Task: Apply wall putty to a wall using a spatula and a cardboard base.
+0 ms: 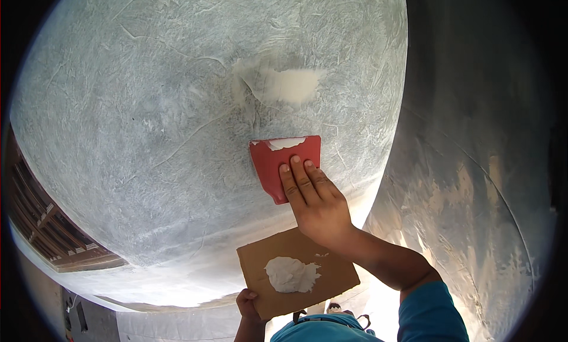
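My right hand (318, 194) presses a red putty spreader (269, 164) toward the grey wall, fingers laid along its face and the thumb out of sight. White putty clings to the spreader's upper edge. Above it, a smeared pale putty patch (293, 85) covers part of the wall beside a crack. Lower down, my left hand (248, 305) grips the left corner of a brown cardboard piece (340, 277). A lump of white putty (290, 275) lies on that cardboard.
The rough grey wall (171, 105) fills most of the view, with thin cracks running over it. A brown slatted wooden window (47, 218) is at the left. Another dark, patchy wall (467, 182) rises on the right.
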`<state>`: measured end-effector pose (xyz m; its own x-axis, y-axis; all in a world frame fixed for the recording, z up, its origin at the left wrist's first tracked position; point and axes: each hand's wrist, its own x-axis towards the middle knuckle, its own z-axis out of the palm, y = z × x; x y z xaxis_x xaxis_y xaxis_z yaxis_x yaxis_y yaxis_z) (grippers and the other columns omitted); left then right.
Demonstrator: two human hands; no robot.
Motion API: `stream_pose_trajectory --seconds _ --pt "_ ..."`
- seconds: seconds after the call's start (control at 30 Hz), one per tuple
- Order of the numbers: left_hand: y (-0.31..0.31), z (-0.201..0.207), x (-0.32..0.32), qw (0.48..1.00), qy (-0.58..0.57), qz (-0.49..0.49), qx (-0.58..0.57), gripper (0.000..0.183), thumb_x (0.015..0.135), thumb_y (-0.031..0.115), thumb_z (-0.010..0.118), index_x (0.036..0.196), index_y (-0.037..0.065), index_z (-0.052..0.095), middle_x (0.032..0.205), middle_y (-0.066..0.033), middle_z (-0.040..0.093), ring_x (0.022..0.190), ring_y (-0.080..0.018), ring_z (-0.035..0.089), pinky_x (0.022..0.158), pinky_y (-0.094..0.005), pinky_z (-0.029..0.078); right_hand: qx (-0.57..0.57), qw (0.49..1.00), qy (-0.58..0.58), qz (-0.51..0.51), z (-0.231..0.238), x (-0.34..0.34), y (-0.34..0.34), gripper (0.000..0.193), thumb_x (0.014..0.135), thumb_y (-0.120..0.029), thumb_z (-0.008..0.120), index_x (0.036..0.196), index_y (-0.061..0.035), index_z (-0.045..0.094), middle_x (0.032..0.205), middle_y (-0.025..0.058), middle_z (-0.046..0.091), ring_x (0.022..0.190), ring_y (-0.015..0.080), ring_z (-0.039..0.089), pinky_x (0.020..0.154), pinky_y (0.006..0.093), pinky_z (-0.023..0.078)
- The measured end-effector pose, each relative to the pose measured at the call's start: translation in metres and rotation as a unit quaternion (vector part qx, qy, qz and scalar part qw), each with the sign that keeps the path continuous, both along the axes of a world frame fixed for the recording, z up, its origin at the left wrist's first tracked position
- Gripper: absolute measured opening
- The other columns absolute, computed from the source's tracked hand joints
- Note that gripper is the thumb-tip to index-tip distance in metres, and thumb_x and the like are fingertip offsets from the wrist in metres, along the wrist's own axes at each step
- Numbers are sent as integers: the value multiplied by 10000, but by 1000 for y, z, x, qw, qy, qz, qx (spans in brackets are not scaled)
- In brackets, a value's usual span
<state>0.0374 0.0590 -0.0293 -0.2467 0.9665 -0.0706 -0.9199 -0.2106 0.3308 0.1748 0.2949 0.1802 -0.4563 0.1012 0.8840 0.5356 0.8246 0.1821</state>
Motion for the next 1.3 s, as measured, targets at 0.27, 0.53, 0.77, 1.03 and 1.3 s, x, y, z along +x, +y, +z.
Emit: stream_pose_trajectory --seconds 0.27,0.53,0.77,1.03,1.3 --pt "8 28 7 999 -14 8 35 762 758 247 506 1453 -44 395 1419 -257 510 1263 -441 535 1062 -547 463 61 986 154 -10 78 17 23 494 841 -70 581 1329 -2 615 1340 184 620 1207 331 603 994 442 506" --pt "11 42 -6 998 21 36 41 758 764 244 494 1461 -36 387 1420 -249 510 1274 -429 531 1068 -542 464 25 1000 7 -10 5 -18 14 507 858 -126 563 1347 3 600 1371 221 592 1198 374 613 1018 462 511" --pt "5 28 -2 998 32 52 14 757 769 253 497 1460 -35 386 1425 -251 504 1276 -434 529 1067 -543 465 -14 995 68 72 48 33 -5 522 777 -24 632 1298 -18 653 1325 171 642 1118 293 652 951 386 510" --pt "10 26 5 998 1 53 34 754 771 255 496 1458 -38 392 1424 -250 507 1271 -428 536 1064 -535 466 55 996 67 -23 21 -7 50 456 898 -115 535 1342 -64 625 1445 159 548 1333 312 510 1062 435 430" --pt "5 13 3 996 19 87 3 758 766 258 499 1451 -51 395 1407 -261 519 1257 -437 544 1061 -534 467 56 991 110 60 29 24 27 394 894 -165 598 1271 -86 679 1348 111 642 1286 241 566 1115 451 376"
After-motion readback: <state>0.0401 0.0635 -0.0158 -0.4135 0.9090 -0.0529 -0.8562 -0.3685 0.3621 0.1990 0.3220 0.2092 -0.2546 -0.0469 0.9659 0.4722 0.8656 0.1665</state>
